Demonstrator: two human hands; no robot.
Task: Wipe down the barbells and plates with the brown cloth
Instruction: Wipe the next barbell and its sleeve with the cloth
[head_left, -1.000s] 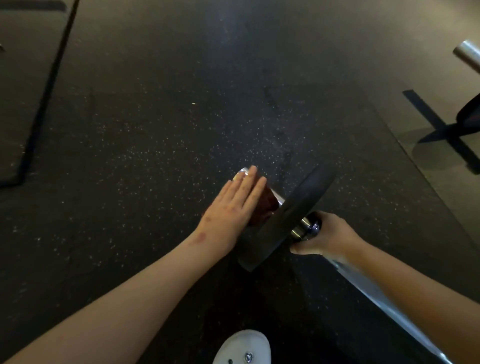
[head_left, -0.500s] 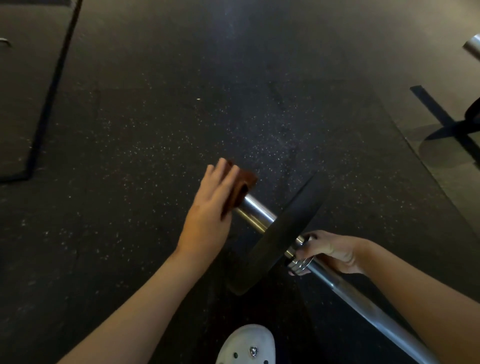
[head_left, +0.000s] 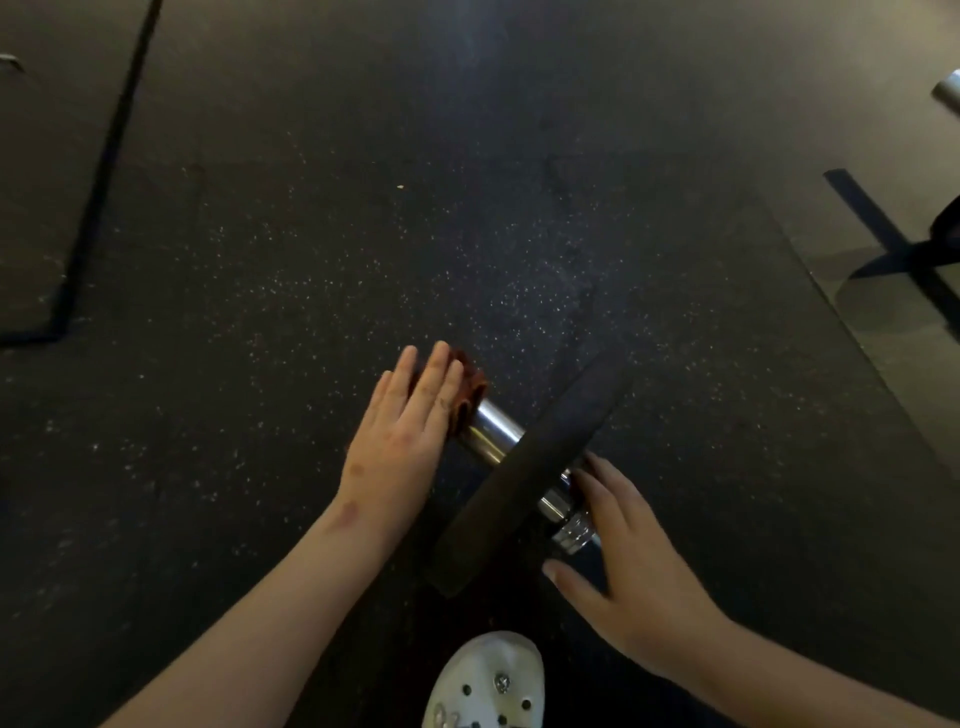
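The brown cloth (head_left: 470, 387) is being pressed against the tip of the barbell sleeve (head_left: 491, 434) by the left hand (head_left: 405, 436), whose fingers are being kept straight and together. The right hand (head_left: 623, 566) is being held flat with fingers spread over the collar behind the plate (head_left: 530, 478). Nothing is being gripped by it, and whether the metal is being touched cannot be told. The task is being judged as partly done at most. Only the sleeve end is being wiped here, while the plate faces, the bar's long shaft and a second barbell (head_left: 948, 93) toward the far right corner of the floor (head_left: 311, 234) are probably being left for later. The sleeve is being seen as bright, reflective chrome, the plate as matte black and edge-on, the cloth as bunched and reddish-brown. All of it is being carried on the speckled rubber floor, nearer its right seam than its left, with a white shoe (head_left: 488, 680) just beside the plate at the near edge.
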